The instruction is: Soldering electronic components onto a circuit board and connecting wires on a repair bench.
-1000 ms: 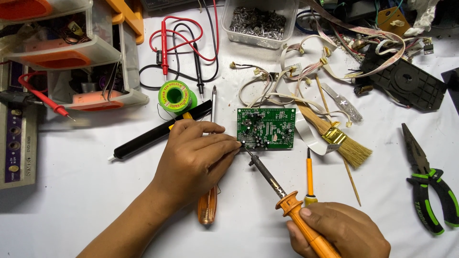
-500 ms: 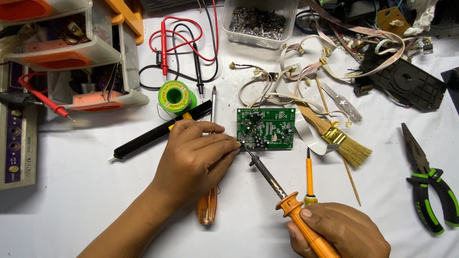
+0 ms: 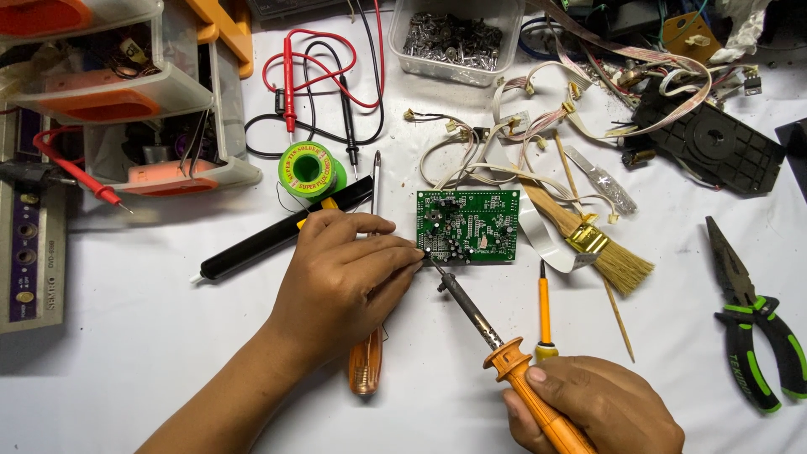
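Circuit board (image 3: 468, 226) lies flat on our white surface (image 3: 151, 353); our left hand (image 3: 345, 282) pinches closed at its corner, apparently feeding solder, while our right hand (image 3: 593, 408) grips the orange soldering iron (image 3: 496, 336), tip angled onto that corner.

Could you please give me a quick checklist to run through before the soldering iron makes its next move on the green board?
1. Orange-handled soldering iron gripped in the right hand: ok.
2. Iron tip at the lower left corner of the green circuit board: ok.
3. Left hand fingertips at that same corner, right beside the hot tip: not ok, burn risk.
4. Solder strand fed to the joint: cannot tell, too thin to see.
5. Green-labelled solder spool close by above the left hand: ok.
6. Wooden brush and white ribbon cable crowd the board's right edge: not ok.
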